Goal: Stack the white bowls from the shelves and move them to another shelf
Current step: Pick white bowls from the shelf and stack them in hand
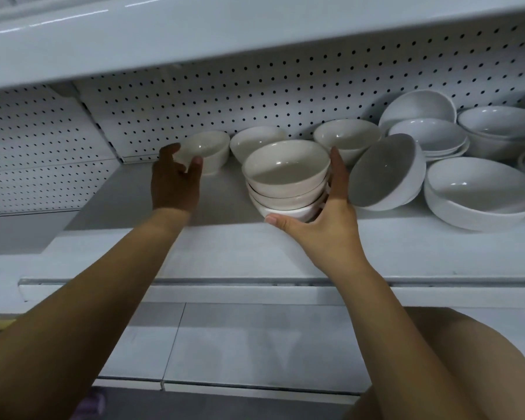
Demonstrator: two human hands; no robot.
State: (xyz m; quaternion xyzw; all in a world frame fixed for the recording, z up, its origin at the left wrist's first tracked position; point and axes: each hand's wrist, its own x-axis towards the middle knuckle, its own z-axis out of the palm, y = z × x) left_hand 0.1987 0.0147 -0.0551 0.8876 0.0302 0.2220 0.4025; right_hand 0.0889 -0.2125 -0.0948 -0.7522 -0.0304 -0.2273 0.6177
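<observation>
A stack of three white bowls (285, 183) stands near the front of the shelf (140, 201). My right hand (331, 213) grips it from the right, thumb under the bottom bowl and fingers up its side. My left hand (176, 180) reaches to the back left and closes on the rim of a single white bowl (208, 148), thumb over the near rim. Two more single bowls, one (255, 140) behind the stack and one (346, 136) to its right, sit by the pegboard.
Larger white bowls (479, 192) crowd the right end of the shelf, one tilted bowl (385, 174) leaning on its side right beside my right hand. A shelf (194, 34) overhangs closely above. The pegboard back wall (255, 95) bounds the rear. Another shelf (255, 344) lies below.
</observation>
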